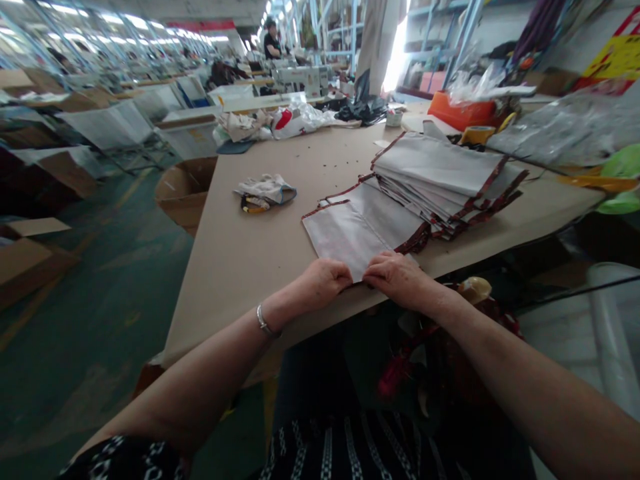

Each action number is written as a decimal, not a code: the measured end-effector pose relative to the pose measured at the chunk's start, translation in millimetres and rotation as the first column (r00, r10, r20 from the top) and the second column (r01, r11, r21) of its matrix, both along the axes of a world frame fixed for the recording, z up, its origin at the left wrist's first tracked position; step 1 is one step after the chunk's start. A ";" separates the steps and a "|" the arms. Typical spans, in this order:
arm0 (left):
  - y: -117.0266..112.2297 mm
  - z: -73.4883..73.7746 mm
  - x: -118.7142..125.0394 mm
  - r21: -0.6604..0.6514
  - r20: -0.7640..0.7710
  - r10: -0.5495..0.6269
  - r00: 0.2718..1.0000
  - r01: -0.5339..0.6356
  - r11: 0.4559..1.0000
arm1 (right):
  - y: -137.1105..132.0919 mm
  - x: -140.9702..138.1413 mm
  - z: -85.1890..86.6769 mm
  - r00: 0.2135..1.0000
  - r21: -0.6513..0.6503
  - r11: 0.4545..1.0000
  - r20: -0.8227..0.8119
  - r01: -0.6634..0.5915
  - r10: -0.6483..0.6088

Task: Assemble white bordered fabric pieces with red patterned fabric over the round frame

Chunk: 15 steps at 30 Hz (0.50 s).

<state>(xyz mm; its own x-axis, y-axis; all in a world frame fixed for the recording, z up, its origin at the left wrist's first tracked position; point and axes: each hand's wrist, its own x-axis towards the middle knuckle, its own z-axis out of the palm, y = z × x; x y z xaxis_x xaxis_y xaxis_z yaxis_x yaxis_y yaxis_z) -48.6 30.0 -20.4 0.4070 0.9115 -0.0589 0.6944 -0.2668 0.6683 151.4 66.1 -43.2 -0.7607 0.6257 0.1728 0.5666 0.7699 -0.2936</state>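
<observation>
A pale fabric panel [345,233] edged in dark red lies on the beige worktable [240,267], its near end at the table's edge. Moving from the left, we find a cardboard box [183,193] beside the table, then a crumpled cloth bundle [265,190] on it. Our left hand [320,283], with a metal bracelet [264,321] at its wrist, and our right hand [397,280] sit close together, both holding the panel's near edge. Just beyond lies a stack of matching panels [440,180], with an orange tub [460,110] farther back.
</observation>
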 end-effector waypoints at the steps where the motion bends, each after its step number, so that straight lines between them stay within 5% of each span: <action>1: 1.3 -0.1 -0.2 -0.012 -0.003 -0.003 1.000 0.003 1.000 | -0.1 -0.4 0.9 1.000 -0.007 1.000 -0.012 -0.007 0.007; 8: 7.7 -4.0 -0.8 -0.013 -0.063 -0.030 0.998 0.029 0.999 | -4.3 -8.1 8.8 0.998 -0.024 1.000 0.061 0.015 -0.014; 15: -8.5 -5.2 7.4 0.299 -0.374 0.034 0.927 0.086 0.950 | -9.1 -17.4 21.4 0.945 0.304 0.936 0.213 0.178 -0.249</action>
<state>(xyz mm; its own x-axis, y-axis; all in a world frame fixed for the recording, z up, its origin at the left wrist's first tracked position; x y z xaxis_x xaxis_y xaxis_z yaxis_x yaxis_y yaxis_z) -41.1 21.5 -25.6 0.4340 0.8983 0.0687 0.8651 -0.4368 0.2466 134.1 57.0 -21.9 -0.6550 0.7317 0.1886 0.7530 0.6529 0.0818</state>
